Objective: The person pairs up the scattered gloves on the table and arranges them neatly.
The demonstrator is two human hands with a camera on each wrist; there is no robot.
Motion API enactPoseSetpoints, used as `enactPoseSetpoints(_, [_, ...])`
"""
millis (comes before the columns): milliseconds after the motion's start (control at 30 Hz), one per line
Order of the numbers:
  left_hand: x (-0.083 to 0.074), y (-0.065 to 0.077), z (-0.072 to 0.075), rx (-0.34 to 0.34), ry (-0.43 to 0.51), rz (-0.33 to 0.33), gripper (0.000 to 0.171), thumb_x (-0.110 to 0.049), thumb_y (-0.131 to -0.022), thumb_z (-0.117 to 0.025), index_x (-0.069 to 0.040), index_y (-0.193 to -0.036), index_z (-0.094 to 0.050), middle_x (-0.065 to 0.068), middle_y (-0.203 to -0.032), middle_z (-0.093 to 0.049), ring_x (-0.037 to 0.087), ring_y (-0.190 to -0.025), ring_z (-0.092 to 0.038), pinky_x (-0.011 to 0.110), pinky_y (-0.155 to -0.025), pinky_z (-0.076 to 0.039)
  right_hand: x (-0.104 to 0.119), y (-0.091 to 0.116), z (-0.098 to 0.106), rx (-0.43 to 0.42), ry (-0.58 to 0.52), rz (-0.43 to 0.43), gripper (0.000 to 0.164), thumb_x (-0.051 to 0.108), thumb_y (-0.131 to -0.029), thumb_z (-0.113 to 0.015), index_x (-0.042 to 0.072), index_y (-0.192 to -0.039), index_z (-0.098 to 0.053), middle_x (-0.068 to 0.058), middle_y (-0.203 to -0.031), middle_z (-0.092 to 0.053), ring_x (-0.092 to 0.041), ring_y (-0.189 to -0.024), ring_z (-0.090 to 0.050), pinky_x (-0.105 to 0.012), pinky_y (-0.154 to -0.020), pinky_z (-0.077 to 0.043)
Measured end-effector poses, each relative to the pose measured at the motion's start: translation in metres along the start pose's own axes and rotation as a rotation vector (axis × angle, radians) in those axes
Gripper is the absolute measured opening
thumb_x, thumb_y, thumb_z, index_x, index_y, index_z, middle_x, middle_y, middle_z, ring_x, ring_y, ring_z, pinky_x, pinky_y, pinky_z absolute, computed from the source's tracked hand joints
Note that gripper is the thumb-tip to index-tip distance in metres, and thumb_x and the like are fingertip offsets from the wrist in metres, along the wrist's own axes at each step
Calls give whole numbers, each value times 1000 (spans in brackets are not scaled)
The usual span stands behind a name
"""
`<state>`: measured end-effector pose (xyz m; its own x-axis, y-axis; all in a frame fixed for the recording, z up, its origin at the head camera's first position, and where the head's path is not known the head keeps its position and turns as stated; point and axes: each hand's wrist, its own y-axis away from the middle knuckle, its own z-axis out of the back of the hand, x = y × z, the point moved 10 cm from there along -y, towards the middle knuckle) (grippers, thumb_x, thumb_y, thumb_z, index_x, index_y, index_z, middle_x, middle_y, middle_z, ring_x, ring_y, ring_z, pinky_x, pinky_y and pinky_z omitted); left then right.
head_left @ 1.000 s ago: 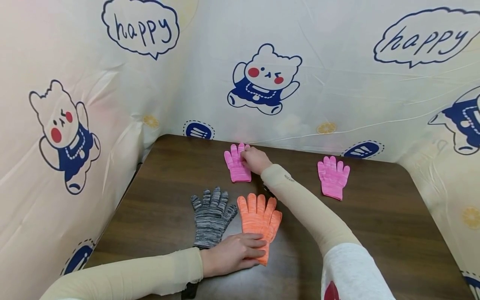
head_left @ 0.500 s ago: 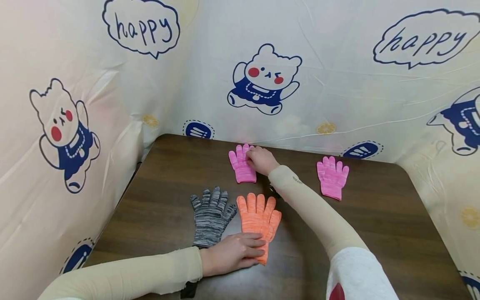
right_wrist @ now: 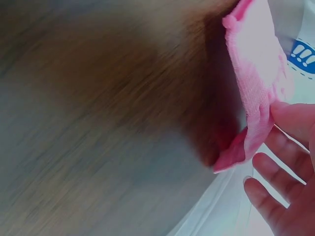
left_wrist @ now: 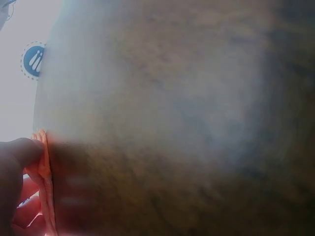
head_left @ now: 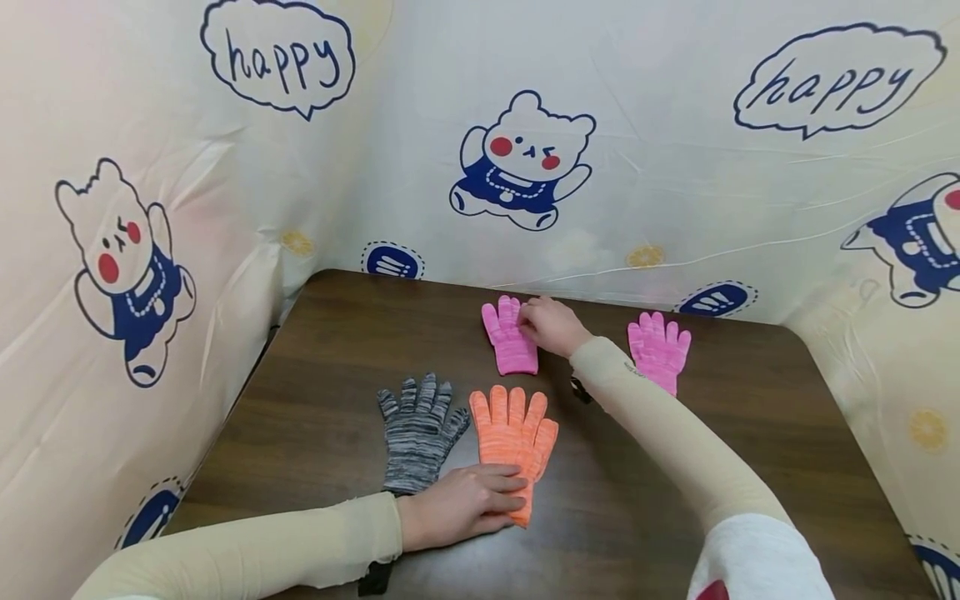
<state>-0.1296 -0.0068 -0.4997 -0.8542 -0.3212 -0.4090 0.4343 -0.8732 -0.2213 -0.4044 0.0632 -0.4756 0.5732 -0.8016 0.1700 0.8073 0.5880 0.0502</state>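
The largest thing is a pale cloth (head_left: pixel 652 192), printed with bears and the word "happy", which stands beyond the right hand (head_left: pixel 553 325) and also to the left of the left hand (head_left: pixel 457 508). Under both hands is a dark brown table (head_left: pixel 300 467). Beige sleeves (head_left: pixel 300 542) cover the two forearms behind the hands.

A grey striped glove (head_left: pixel 420 433) lies just beyond the left hand, its lower end close to the wrist. Next to it, an orange glove (head_left: pixel 513 425) extends forward from under the left hand — the fingers of this hand are extended and rest across its cuff.

The right hand pinches a pink glove (head_left: pixel 513 350) at its side, between thumb and index finger, while the other fingers are loosely spread. This glove is directly to the left of the right hand, with its cuff turned toward the person. A second pink glove (head_left: pixel 660 346) lies to the right of the same hand, apart from it — the right sleeve hides part of its lower side.
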Motion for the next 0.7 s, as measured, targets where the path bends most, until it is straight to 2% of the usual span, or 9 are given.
enactPoseSetpoints(300, [-1,0,-3,18,18,13,33,-26,-104,-66,-14,-134,-72,4,-144,-64,21,-142,-52,36,-112,-48,-18,33,9,20,-32,-13,11,15,-98,-73,9,-106,-78,-8,-105,-70,-26,-101,-58,-42,-94,-55])
enactPoseSetpoints(700, [-1,-1,-3,10,7,3,32,-27,-105,-66,-14,-133,-73,5,-145,-63,22,-142,-52,36,-112,-48,-34,77,26,-41,-77,3,7,14,-96,-76,10,-101,-77,-5,-101,-69,-23,-95,-56,-39,-84,-54])
